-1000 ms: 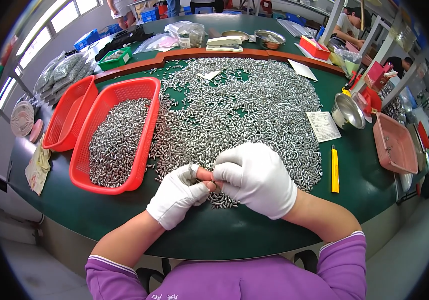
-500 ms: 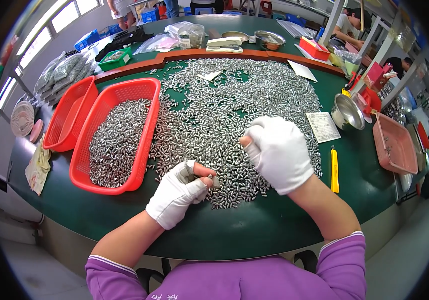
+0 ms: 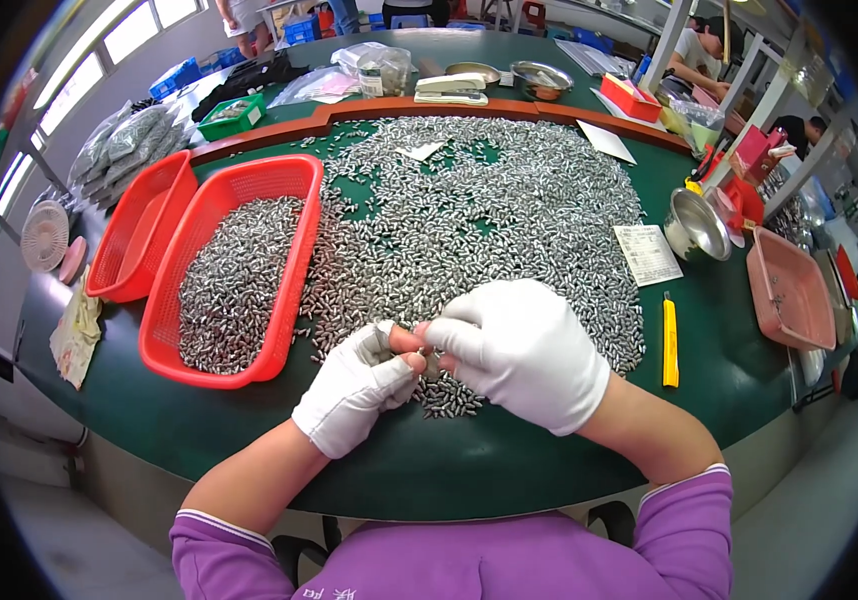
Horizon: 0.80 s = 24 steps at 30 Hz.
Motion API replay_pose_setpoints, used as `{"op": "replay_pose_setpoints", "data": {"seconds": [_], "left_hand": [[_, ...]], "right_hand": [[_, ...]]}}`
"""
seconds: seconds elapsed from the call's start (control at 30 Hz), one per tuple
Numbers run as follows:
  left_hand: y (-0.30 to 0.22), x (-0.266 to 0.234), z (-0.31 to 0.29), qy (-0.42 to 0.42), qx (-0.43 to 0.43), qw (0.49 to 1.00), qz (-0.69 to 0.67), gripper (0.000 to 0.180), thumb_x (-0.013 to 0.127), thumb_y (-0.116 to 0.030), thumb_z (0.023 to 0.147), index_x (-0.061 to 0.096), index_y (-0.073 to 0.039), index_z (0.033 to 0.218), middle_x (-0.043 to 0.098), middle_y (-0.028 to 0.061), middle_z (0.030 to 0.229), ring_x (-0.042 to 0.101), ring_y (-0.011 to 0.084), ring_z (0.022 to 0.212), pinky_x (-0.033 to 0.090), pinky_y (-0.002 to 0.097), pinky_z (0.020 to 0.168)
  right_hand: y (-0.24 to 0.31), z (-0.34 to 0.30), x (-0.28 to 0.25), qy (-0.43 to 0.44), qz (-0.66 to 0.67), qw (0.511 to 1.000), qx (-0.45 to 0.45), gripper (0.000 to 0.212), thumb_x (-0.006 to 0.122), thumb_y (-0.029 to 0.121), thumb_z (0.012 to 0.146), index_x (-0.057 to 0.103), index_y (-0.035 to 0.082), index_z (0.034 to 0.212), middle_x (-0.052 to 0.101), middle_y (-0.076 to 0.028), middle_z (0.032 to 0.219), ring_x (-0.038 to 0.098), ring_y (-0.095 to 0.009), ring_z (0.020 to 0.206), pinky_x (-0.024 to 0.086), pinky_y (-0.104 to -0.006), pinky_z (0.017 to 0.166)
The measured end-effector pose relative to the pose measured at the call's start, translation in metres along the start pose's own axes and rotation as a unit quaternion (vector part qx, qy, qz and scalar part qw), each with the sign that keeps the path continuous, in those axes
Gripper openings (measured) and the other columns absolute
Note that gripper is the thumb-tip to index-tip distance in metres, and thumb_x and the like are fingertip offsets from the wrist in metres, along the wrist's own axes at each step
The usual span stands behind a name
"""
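Note:
Small silvery metal pieces (image 3: 539, 230), pointed and bullet-like, spread over the green table in a wide layer. Above their near edge my left hand (image 3: 354, 388), in a white glove with bare thumb and fingertip, is closed in a pinch. What it grips is tiny and mostly covered by the fingers. My right hand (image 3: 524, 350), gloved in white too, meets it there with thumb and finger pressed together at the left fingertips. I cannot make out what the right fingers hold. To the left stands a red basket (image 3: 311, 230) heaped with the same metal pieces.
An empty-looking red basket (image 3: 171, 185) stands farther left beside a stained cloth (image 3: 77, 335). On the right lie a yellow cutter knife (image 3: 670, 345), a printed paper slip (image 3: 647, 254) and a metal bowl (image 3: 697, 225). A wooden rail (image 3: 359, 108) borders the far side.
My right hand has moved left and toward me, from over the metal pieces to my left fingertips. The left hand has stayed in place, still pinching.

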<state>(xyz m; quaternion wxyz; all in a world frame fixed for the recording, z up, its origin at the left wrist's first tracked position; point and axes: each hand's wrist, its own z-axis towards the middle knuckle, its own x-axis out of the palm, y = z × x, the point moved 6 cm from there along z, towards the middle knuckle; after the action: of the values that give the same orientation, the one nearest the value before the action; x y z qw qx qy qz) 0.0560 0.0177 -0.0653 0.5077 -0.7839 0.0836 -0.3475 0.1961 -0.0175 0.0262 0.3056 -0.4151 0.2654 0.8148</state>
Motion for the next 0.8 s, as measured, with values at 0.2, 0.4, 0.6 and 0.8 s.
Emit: {"op": "replay_pose_setpoints", "data": {"seconds": [0.2, 0.4, 0.6, 0.8], "left_hand": [[-0.007, -0.009, 0.002, 0.003, 0.04, 0.999, 0.025, 0.018, 0.064, -0.015, 0.091, 0.058, -0.005, 0.104, 0.056, -0.0018, 0.08, 0.041, 0.0034, 0.063, 0.032, 0.0176, 0.057], [-0.043, 0.012, -0.02, -0.108, 0.119, 0.932, 0.325, 0.008, 0.065, -0.004, 0.087, 0.065, -0.003, 0.095, 0.056, -0.0042, 0.078, 0.048, 0.0023, 0.069, 0.04, 0.0197, 0.061], [-0.028, 0.019, -0.055, -0.107, 0.17, 0.819, 0.537, 0.012, 0.072, 0.003, 0.074, 0.067, -0.003, 0.083, 0.059, 0.0044, 0.067, 0.053, 0.0103, 0.054, 0.043, 0.0243, 0.052], [-0.001, 0.009, -0.076, -0.136, 0.187, 0.74, 0.632, 0.008, 0.071, -0.006, 0.073, 0.064, -0.007, 0.076, 0.063, 0.0098, 0.072, 0.062, 0.0291, 0.068, 0.05, 0.0376, 0.062]], "right_hand": [[-0.055, -0.028, -0.042, 0.01, -0.231, 0.945, 0.231, 0.027, 0.071, 0.026, 0.079, 0.062, 0.008, 0.098, 0.063, -0.01, 0.093, 0.062, -0.029, 0.09, 0.049, -0.0396, 0.08], [-0.095, -0.114, -0.098, 0.172, -0.266, 0.76, 0.567, 0.04, 0.069, 0.039, 0.08, 0.067, 0.009, 0.106, 0.067, -0.015, 0.101, 0.065, -0.033, 0.095, 0.052, -0.042, 0.083], [-0.097, -0.196, -0.085, 0.115, -0.2, 0.753, 0.616, 0.051, 0.073, 0.036, 0.078, 0.062, 0.006, 0.118, 0.066, -0.016, 0.107, 0.064, -0.035, 0.098, 0.051, -0.0421, 0.086], [-0.09, -0.199, -0.087, -0.031, -0.198, 0.779, 0.594, 0.047, 0.062, 0.018, 0.08, 0.058, 0.004, 0.125, 0.065, -0.019, 0.1, 0.064, -0.037, 0.09, 0.052, -0.044, 0.082]]}}
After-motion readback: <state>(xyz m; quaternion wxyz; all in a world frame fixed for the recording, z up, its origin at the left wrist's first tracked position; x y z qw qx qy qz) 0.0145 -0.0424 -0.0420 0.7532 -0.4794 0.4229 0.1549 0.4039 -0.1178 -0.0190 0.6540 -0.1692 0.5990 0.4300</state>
